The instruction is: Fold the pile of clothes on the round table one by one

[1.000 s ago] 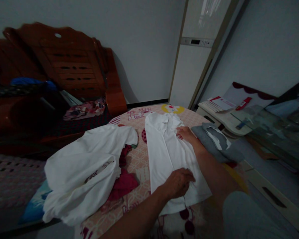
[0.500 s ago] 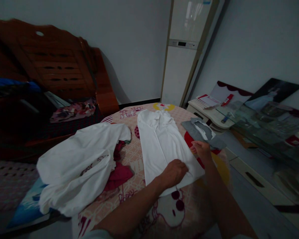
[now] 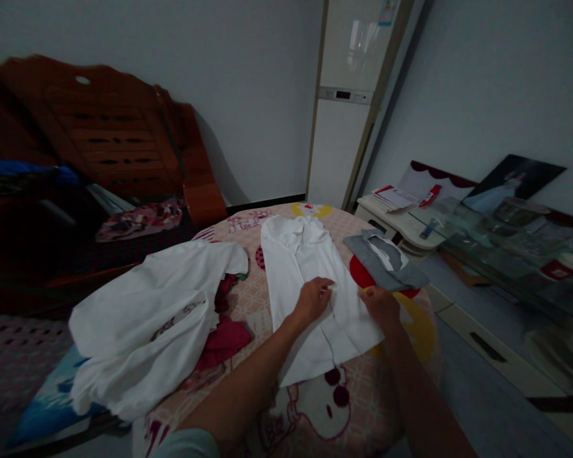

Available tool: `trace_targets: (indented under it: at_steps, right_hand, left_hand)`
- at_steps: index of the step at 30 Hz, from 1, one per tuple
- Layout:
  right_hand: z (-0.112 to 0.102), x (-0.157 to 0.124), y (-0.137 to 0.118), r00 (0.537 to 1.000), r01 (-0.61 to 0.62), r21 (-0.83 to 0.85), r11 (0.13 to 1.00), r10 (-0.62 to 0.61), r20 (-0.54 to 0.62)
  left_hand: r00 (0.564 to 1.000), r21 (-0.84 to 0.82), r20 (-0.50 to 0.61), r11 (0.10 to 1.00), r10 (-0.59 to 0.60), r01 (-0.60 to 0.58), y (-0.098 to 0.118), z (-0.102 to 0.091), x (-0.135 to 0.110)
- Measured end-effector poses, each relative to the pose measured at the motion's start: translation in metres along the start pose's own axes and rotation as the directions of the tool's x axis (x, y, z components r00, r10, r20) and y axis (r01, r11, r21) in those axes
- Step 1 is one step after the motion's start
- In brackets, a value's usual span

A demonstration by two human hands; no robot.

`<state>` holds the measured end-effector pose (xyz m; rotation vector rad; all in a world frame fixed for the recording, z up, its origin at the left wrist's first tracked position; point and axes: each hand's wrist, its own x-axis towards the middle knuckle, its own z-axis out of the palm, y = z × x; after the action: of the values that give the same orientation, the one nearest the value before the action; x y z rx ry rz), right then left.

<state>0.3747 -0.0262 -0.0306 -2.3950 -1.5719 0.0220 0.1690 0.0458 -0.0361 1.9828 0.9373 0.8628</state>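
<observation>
A white shirt [image 3: 291, 305] lies folded lengthwise on the round table, its collar end pointing away from me. My left hand [image 3: 314, 299] is over the middle of it, fingers closed in a pinch on the fabric. At the shirt's right edge, my right hand [image 3: 381, 308] pinches the cloth between thumb and fingers. A folded grey garment [image 3: 370, 254] with a white part on top rests just beyond my right hand. To the left is a heap of white clothing [image 3: 148, 305], with a dark red garment [image 3: 226, 340] showing from under it.
A patterned pink cloth [image 3: 248, 302] covers the table. A wooden bench [image 3: 109, 140] stands behind on the left, and a tall white cabinet-like unit [image 3: 341, 140] at the back. On the right are a glass shelf [image 3: 496, 254] and a low drawer unit [image 3: 477, 343].
My left hand has moved up the shirt, away from its lower end. My right hand has come down and left from beside the grey garment onto the shirt's right edge.
</observation>
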Motion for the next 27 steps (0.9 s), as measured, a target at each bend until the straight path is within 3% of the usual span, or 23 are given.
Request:
trace_targets:
  at_steps: [2, 4, 9, 12, 14, 19, 22, 24, 27]
  right_hand:
    - [-0.001, -0.005, -0.001, 0.999, -0.017, -0.013, 1.000, 0.018, 0.030]
    - [-0.001, -0.009, 0.000, 0.999, -0.036, -0.028, 0.999, 0.037, 0.033]
    - [0.008, -0.018, 0.004, 0.999, -0.040, -0.137, 0.990, 0.035, -0.040]
    - [0.014, -0.024, 0.003, 0.997, -0.002, -0.166, 0.986, -0.012, -0.077]
    - [0.016, -0.028, 0.002, 0.997, -0.032, -0.149, 0.988, 0.022, -0.071]
    - [0.014, -0.032, 0.004, 0.997, -0.072, -0.124, 0.990, 0.070, -0.017]
    - [0.011, -0.031, 0.006, 0.997, -0.074, -0.130, 0.989, 0.072, -0.019]
    - [0.010, -0.026, 0.005, 0.998, -0.060, -0.120, 0.991, 0.055, -0.042]
    - [0.013, -0.018, -0.002, 0.985, 0.095, -0.021, 0.995, -0.096, -0.145]
  left_hand:
    - [0.957, -0.167, -0.123, 0.956, -0.264, 0.243, -0.013, -0.008, 0.031]
    - [0.923, -0.254, -0.146, 0.915, -0.356, 0.313, -0.023, -0.011, 0.058]
    - [0.912, -0.329, -0.117, 0.882, -0.393, 0.337, -0.034, -0.001, 0.103]
    - [0.902, -0.299, -0.128, 0.883, -0.413, 0.362, -0.039, 0.004, 0.116]
    - [0.895, -0.242, -0.163, 0.897, -0.414, 0.371, -0.043, 0.002, 0.120]
    - [0.916, -0.033, -0.247, 0.947, -0.318, 0.320, -0.048, -0.006, 0.110]
    - [0.947, 0.094, -0.248, 0.968, -0.205, 0.234, -0.038, 0.002, 0.103]
    - [0.979, 0.209, -0.192, 0.972, -0.065, 0.106, -0.029, 0.012, 0.100]
    - [0.994, 0.386, 0.038, 0.916, 0.103, -0.110, -0.018, 0.029, 0.097]
